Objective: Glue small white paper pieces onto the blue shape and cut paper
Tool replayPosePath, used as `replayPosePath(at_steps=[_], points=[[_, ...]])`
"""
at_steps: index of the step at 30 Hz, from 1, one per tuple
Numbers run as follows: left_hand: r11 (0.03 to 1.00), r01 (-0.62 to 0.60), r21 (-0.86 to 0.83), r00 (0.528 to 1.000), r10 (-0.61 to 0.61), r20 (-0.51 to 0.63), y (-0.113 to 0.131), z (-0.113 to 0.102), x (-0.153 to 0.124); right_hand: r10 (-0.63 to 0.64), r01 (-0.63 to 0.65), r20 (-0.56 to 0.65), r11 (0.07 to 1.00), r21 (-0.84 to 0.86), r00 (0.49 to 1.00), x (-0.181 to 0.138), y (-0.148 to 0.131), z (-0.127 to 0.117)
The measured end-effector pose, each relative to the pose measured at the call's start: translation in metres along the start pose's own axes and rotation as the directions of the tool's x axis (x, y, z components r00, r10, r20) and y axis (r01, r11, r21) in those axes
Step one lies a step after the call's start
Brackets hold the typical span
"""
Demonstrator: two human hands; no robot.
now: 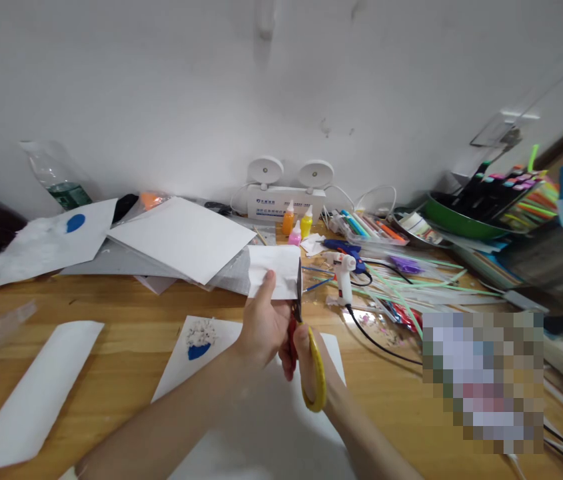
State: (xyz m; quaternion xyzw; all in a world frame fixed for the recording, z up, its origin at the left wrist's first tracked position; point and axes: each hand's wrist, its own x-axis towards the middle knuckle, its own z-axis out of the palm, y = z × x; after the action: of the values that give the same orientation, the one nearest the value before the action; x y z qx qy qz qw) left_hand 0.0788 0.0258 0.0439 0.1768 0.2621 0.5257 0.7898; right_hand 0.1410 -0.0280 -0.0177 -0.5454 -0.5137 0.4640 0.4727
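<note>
My left hand (264,320) pinches a small white sheet of paper (281,270), thumb on top, above the desk. With its fingers through the handles, my right hand (318,360) grips a pair of scissors (318,380) with a yellow handle and some red on it. The scissor blades stand at the right edge of the small paper; how far they are apart is hard to make out. Below both hands lies a large white sheet (271,427), partly covered by my forearms. On its upper left sits a blue patch (198,351) topped with pale crumbly bits.
A curled white paper strip (36,393) lies at the left. White boards (184,237) and a bottle (64,183) stand behind it. Small paint bottles (288,219), a white glue gun (344,277) with its cable, and pale green strips (441,290) spread to the right.
</note>
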Motion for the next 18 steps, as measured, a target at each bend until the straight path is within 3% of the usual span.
replayPosePath(at_steps=[3,7,14,18], points=[[0.997,0.002,-0.075,0.998,0.003,0.063,0.0008,0.0057,0.0005,0.05,-0.05,-0.013,0.997,0.056,0.999,-0.0002,0.001,0.0009],[0.991,-0.014,-0.13,0.998,0.021,0.053,0.0016,0.0089,0.002,0.117,-0.113,-0.021,0.985,0.127,0.993,-0.001,-0.0002,0.0015],[0.992,-0.005,-0.125,0.997,0.015,0.075,0.0038,0.0044,0.0032,0.178,-0.17,-0.019,0.963,0.208,0.984,0.0002,-0.0013,0.0015],[0.994,0.019,-0.112,0.995,-0.007,0.103,0.005,0.0058,0.0018,0.247,-0.248,0.041,0.926,0.284,0.968,0.0012,-0.0011,0.0002]])
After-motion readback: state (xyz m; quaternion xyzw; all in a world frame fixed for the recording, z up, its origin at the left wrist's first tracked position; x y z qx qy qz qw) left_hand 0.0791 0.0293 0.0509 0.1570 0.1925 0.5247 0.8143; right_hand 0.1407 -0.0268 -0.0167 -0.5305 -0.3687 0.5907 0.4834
